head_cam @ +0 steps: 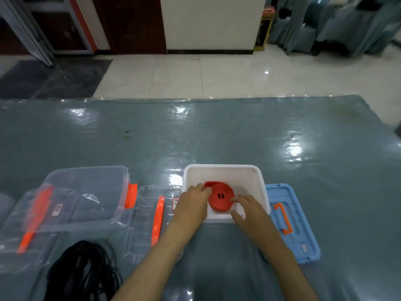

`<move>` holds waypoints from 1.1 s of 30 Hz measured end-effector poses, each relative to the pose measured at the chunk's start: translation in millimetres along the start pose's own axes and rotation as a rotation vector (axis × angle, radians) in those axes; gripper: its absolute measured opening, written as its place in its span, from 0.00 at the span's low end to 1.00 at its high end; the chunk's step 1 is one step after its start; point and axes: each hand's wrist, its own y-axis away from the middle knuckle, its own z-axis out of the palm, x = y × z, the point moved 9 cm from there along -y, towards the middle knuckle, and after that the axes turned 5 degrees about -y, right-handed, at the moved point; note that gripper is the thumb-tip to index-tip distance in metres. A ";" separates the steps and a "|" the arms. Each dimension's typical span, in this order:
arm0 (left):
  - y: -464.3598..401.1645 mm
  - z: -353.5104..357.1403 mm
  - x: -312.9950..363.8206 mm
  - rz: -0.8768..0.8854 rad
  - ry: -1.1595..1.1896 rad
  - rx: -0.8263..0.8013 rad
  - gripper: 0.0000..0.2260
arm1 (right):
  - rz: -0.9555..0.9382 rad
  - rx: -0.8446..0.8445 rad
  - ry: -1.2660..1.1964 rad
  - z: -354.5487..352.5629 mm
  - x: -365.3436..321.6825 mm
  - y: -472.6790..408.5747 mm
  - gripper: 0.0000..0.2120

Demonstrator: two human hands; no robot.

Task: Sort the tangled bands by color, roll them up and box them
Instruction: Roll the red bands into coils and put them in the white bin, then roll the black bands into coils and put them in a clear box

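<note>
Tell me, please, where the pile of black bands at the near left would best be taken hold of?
Probably from above, fingers curled under the middle of the black bands. They lie as a loose tangled heap on the table, so an outer loop would likely just trail out.

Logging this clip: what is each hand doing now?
Left hand: pinches the rolled red band.
Right hand: fingers straight, touching the roll.
</note>
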 end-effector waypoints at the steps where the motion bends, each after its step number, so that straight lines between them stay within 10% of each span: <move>1: 19.8 -14.2 6.7 0.051 -0.053 0.058 0.22 | -0.017 0.028 0.007 -4.4 -6.1 13.9 0.16; 12: 152.8 -8.7 0.9 -0.024 -0.067 0.187 0.13 | -0.098 0.176 0.245 -7.1 -25.6 119.1 0.08; 33: 320.5 -11.3 -132.6 -0.456 -0.034 0.112 0.06 | -0.193 -0.128 0.153 117.3 -136.6 172.9 0.10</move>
